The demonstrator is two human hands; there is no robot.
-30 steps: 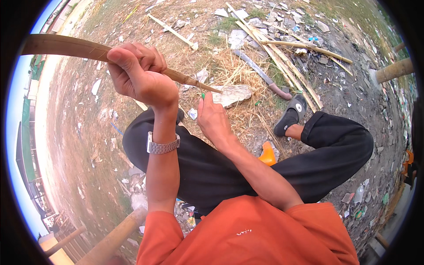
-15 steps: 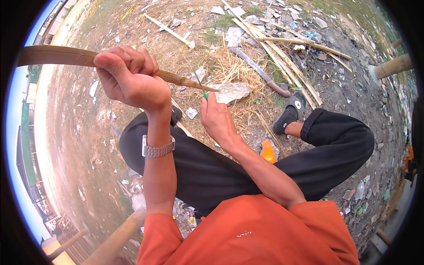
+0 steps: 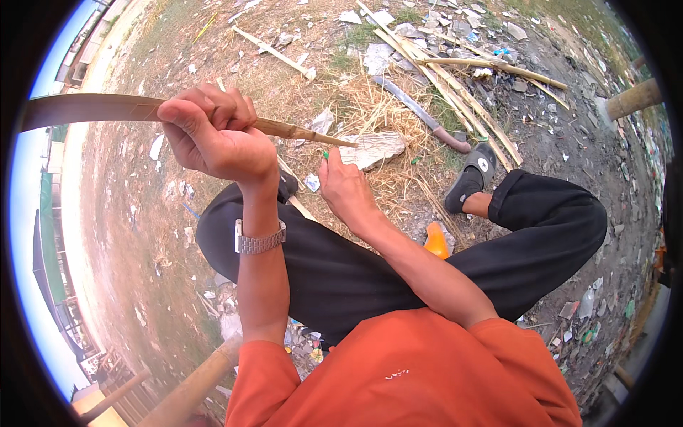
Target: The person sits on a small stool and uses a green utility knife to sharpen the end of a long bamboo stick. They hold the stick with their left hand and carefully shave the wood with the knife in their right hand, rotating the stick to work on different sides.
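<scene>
Outdoors, on littered bare ground [image 3: 135, 235]: at far left, a long flat bamboo strip [image 3: 85, 109] stretching in from the rim, held roughly level. Gripped near its middle by the left hand [image 3: 213, 135], fingers wrapped tight in a fist around it, a metal watch [image 3: 260, 242] on the wrist below. Past the fist, the strip narrowing to a rounder brown end pointing right toward a pale flat slab [image 3: 373, 148] lying on dry straw. Just right of that, the right hand [image 3: 345, 185] lowered over the lap, fingers curled narrow around something small with a green tip [image 3: 326, 154]; what exactly is pinched there cannot be told. Below both hands, black trousers [image 3: 341, 263] over a crossed leg and an orange shirt [image 3: 405, 373] at the lower edge. Further right, an orange object [image 3: 436, 242] tucked beside the leg, a black sandal [image 3: 473, 178] on the foot, a long knife [image 3: 420, 114] with a dark handle lying on the ground, and a bundle of bamboo poles [image 3: 455, 85] slanting across the debris. At far right, the end of a thick wooden post [image 3: 633, 99].
</scene>
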